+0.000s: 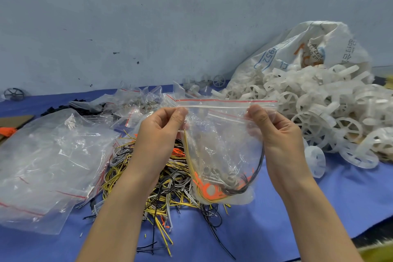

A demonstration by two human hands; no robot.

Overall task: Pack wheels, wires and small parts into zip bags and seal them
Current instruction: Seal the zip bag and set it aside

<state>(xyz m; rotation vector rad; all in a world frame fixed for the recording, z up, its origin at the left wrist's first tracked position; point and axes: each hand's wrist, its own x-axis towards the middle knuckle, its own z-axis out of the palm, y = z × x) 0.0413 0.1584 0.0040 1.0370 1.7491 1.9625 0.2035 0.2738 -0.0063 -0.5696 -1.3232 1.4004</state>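
The filled clear plastic zip bag (223, 147) hangs between both hands; its red-lined zip strip (226, 103) runs level from the left hand (161, 132) to the right hand (274, 132), each pinching one top corner.

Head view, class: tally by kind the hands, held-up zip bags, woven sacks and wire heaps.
Hands: 2, left hand and right hand
Held zip bag: 1
Woven sack: 1
Wire heap: 1
Total: 5
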